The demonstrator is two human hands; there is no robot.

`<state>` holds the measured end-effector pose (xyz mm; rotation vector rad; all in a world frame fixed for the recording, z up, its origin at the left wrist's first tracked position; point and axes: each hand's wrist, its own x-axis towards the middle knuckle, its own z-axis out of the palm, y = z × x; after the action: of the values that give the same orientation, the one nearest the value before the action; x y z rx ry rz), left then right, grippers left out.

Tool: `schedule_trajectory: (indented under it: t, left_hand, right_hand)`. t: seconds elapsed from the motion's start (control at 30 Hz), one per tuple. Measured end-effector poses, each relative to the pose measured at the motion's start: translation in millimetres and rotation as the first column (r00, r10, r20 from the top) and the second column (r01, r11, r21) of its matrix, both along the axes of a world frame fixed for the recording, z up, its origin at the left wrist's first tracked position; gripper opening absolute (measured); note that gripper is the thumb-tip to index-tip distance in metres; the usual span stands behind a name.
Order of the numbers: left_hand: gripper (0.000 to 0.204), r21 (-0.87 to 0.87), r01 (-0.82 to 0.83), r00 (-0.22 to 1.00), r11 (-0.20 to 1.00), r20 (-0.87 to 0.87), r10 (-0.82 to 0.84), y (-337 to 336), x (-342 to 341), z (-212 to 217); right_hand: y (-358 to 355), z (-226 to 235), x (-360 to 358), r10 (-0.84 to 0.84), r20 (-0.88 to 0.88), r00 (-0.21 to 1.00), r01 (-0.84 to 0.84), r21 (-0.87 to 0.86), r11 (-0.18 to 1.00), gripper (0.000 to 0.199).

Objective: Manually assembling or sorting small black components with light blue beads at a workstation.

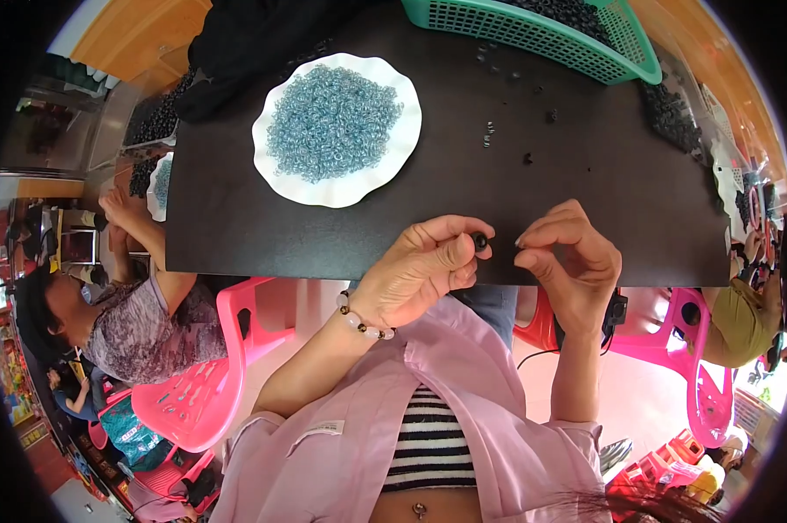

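My left hand (419, 266), wearing a beaded bracelet, pinches a small round black part (480, 241) between thumb and index finger, just over the table's near edge. Facing it a short way to the right, my right hand (576, 261) has thumb and index fingertip brought close together. Whatever sits between those fingertips is too small to make out. Beyond my left hand, a white scalloped plate (337, 193) bears a heap of small clear-blue rings (332, 122). A few loose rings (488, 134) lie on the dark table (446, 183) to the plate's right.
A green plastic basket (541, 48) of black parts stands at the far edge. Small black parts (552, 115) are scattered before it. Black cloth (236, 52) lies far left. Another person (158, 322) sits left beside a pink chair (193, 392); another pink chair (712, 401) stands right.
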<state>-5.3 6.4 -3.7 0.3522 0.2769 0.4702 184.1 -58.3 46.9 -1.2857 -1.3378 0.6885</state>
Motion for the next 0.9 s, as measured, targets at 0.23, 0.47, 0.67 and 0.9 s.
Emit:
schedule_trajectory:
  t: [0.23,0.47,0.67,0.9]
  left_hand:
    - [0.031,-0.015,-0.023,1.0,1.0,0.0,0.023,5.6,-3.3,-3.2]
    - [0.03,0.102,-0.054,0.993,0.993,-0.103,0.064,13.6,-5.2,2.6]
    - [0.027,0.11,-0.022,0.991,0.994,-0.131,0.037,17.7,-7.9,1.8]
    - [0.026,0.073,0.092,0.991,0.993,-0.108,-0.084,23.1,-7.8,4.1]
  right_hand:
    - [18.2,10.2,-14.0,0.087,0.191,0.978,-0.103,0.076,0.992,0.02]
    - [25.0,14.6,-13.4,0.151,0.243,0.958,-0.157,0.006,0.988,0.021]
    - [27.6,12.3,-16.0,0.154,0.18,0.972,-0.136,-0.109,0.985,0.021]
    - [26.8,16.0,-14.1,0.198,-0.068,0.978,-0.21,-0.323,0.923,0.033]
